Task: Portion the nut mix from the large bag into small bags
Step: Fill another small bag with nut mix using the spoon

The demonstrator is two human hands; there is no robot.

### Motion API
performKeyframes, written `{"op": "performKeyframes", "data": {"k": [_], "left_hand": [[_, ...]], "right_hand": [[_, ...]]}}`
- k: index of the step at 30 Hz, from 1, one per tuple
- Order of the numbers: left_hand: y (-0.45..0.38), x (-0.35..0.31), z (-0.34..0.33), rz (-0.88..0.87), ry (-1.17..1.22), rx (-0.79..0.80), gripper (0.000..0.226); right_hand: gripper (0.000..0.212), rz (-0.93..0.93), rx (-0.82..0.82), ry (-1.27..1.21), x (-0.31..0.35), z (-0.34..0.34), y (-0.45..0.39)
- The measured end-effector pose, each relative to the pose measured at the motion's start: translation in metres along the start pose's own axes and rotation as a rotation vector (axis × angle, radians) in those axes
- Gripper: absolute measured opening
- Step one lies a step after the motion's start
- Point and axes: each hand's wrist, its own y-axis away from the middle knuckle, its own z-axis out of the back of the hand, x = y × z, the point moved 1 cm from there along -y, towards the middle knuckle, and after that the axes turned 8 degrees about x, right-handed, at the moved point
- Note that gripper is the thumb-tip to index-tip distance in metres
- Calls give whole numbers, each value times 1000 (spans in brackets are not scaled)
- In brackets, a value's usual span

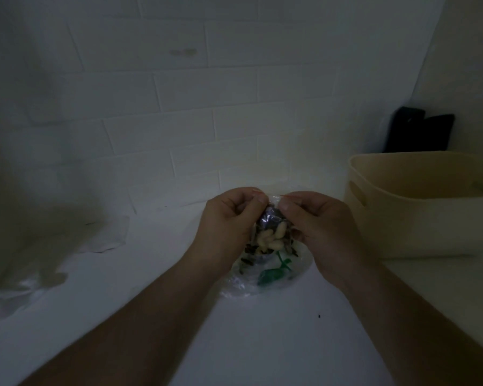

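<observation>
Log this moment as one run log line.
left hand: pinching small bag top | right hand: pinching same top | bag: holds nut mix | beige bin: right

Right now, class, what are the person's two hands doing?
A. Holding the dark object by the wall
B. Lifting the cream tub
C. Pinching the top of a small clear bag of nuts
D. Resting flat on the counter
C: the left hand and right hand both pinch the top of the small bag between them.
</observation>
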Motion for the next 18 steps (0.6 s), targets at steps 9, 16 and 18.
{"op": "performKeyframes", "data": {"k": [9,16,18], "left_hand": [[4,0,-1,-10,-67,40,12],[4,-2,-2,-15,-68,46,15],[5,-2,-2,-16,-68,54,16]], "right_hand": [[15,40,-36,58,-2,1,-3],[13,22,-5,25,-6,2,-5],[9,28,-16,29,-8,2,-5]]}}
